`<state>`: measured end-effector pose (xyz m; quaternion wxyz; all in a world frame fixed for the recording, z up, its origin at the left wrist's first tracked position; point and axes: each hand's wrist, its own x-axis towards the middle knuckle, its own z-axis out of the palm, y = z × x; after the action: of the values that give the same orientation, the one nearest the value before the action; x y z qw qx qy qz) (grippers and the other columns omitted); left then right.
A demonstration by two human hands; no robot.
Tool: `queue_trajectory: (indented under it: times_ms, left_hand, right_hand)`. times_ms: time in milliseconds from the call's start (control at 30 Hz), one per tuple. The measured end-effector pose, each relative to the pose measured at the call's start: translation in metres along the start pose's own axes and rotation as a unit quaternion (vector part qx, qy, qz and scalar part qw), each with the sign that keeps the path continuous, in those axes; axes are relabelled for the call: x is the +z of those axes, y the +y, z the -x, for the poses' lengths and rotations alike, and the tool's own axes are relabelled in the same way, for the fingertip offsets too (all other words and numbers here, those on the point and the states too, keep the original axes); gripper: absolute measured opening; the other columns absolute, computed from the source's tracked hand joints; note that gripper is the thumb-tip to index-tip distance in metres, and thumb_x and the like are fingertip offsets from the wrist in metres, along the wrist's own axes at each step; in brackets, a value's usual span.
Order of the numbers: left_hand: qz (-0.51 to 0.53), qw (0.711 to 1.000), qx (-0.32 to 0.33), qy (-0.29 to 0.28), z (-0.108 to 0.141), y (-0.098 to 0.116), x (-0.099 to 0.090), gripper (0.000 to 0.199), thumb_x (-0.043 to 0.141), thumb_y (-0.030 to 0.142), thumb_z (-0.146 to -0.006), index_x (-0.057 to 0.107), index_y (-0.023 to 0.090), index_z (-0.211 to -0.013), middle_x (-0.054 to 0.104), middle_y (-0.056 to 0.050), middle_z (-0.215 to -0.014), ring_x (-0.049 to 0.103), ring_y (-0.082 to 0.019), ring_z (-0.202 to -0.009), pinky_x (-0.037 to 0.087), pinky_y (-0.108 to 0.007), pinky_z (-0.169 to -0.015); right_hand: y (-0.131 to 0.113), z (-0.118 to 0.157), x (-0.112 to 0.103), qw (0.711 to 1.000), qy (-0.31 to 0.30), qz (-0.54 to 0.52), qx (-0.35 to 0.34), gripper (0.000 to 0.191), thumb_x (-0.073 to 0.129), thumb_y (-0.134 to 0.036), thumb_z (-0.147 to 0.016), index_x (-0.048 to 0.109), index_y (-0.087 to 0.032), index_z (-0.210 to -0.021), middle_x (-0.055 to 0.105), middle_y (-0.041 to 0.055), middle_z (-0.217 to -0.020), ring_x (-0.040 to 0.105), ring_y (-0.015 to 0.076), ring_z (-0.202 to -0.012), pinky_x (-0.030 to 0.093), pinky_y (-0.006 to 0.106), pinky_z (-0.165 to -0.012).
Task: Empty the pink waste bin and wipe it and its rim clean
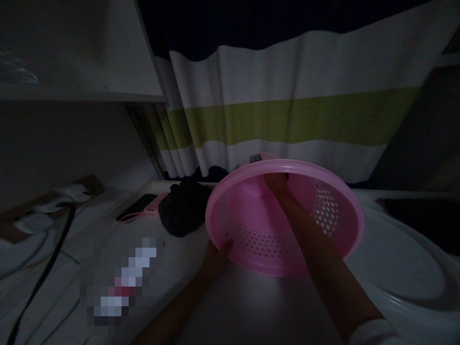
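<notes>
A pink plastic laundry basket (287,166) with rows of round holes is tipped on its side, its mouth facing me. At the lower left of the rim, my left hand (216,256) grips the edge, thumb on the inner side. My right arm reaches in through the mouth. My right hand (276,183) is near the upper inside of the basket, and the rim hides its fingers. A small dark spot shows beside that hand, too dim to identify. Just left of the basket lies a crumpled black plastic bag (185,207).
Left of the bag are a dark phone (136,207) and a pink item with a strap (155,205). Plugs and cables (61,230) run along the left wall. A large white basin-like lid (398,258) stands right. A striped curtain (280,120) hangs behind.
</notes>
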<state>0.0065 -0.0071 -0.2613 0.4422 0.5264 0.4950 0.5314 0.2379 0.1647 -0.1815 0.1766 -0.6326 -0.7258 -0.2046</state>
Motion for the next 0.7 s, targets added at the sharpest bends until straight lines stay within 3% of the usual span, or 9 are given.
queue_trajectory:
  times_ms: [133, 233, 333, 433, 600, 700]
  left_hand:
    - [0.005, 1.0, 0.006, -0.008, 0.0, 0.0, 0.0, 0.048, 0.06, 0.042, -0.069, 0.062, 0.01, -0.105, 0.066, -0.015, -0.108, 0.059, -0.029, -0.105, 0.045, -0.044, -0.093]
    - [0.01, 1.0, 0.015, -0.008, 0.0, 0.001, 0.001, 0.047, 0.059, 0.041, -0.07, 0.061, 0.01, -0.106, 0.066, -0.015, -0.109, 0.059, -0.028, -0.105, 0.045, -0.042, -0.093]
    - [0.007, 1.0, 0.006, 0.003, 0.001, 0.003, 0.002, 0.049, 0.059, 0.042, -0.069, 0.061, 0.008, -0.105, 0.065, -0.015, -0.109, 0.06, -0.028, -0.104, 0.046, -0.042, -0.092]
    - [0.005, 1.0, -0.01, -0.008, 0.001, 0.002, 0.001, 0.049, 0.059, 0.043, -0.07, 0.063, 0.007, -0.102, 0.067, -0.016, -0.104, 0.061, -0.028, -0.101, 0.047, -0.042, -0.091]
    - [-0.007, 1.0, 0.011, -0.006, -0.001, -0.002, -0.001, 0.045, 0.058, 0.041, -0.072, 0.063, 0.009, -0.103, 0.067, -0.014, -0.105, 0.061, -0.027, -0.101, 0.047, -0.042, -0.09]
    - [-0.017, 1.0, 0.01, -0.013, -0.002, -0.004, -0.001, 0.041, 0.057, 0.041, -0.072, 0.066, 0.009, -0.096, 0.069, -0.014, -0.099, 0.062, -0.028, -0.098, 0.048, -0.041, -0.088]
  right_hand:
    - [-0.002, 0.009, 0.013, 0.999, 0.0, 0.039, 0.005, 0.033, 0.051, -0.031, -0.086, 0.051, -0.014, -0.114, 0.053, 0.0084, -0.114, 0.055, 0.0192, -0.098, 0.048, 0.04, -0.081]
    - [-0.005, 0.019, 0.022, 0.998, -0.007, 0.063, -0.003, 0.027, 0.041, -0.016, -0.088, 0.054, -0.007, -0.111, 0.052, 0.0154, -0.112, 0.051, 0.0236, -0.102, 0.048, 0.036, -0.076]
    - [-0.009, 0.028, 0.027, 0.997, -0.02, 0.077, -0.017, 0.034, 0.031, -0.005, -0.085, 0.057, -0.002, -0.107, 0.051, 0.0222, -0.11, 0.048, 0.0278, -0.101, 0.049, 0.034, -0.069]
    - [-0.013, 0.034, 0.03, 0.995, -0.042, 0.087, -0.03, 0.036, 0.031, -0.004, -0.083, 0.059, -0.002, -0.104, 0.052, 0.0234, -0.107, 0.05, 0.0284, -0.096, 0.049, 0.034, -0.064]
    - [-0.025, 0.044, 0.037, 0.99, -0.086, 0.091, -0.065, 0.029, 0.038, -0.011, -0.084, 0.064, -0.004, -0.095, 0.054, 0.0247, -0.107, 0.052, 0.0302, -0.097, 0.049, 0.039, -0.068]
    - [-0.031, 0.047, 0.042, 0.985, -0.121, 0.083, -0.085, 0.024, 0.042, -0.012, -0.085, 0.063, -0.005, -0.094, 0.058, 0.0197, -0.101, 0.056, 0.0261, -0.094, 0.049, 0.038, -0.07]
